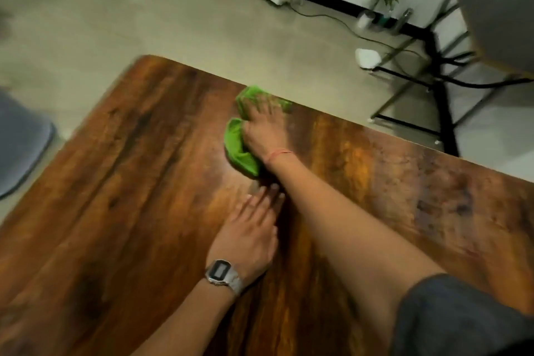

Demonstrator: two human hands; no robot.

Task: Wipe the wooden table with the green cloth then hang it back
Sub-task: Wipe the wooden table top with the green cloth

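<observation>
Wiping is the step in hand: the right hand (264, 130) lies flat, fingers spread, pressing the bunched cloth (241, 150) onto the table (121, 182) close to its far edge, while the left hand (254, 228) rests open and flat on the wood just behind it, holding nothing. The next stroke probably needs to turn back before the cloth slips over that edge; bare wood lies to both sides and nearer the person, so there is ample room to sweep
</observation>
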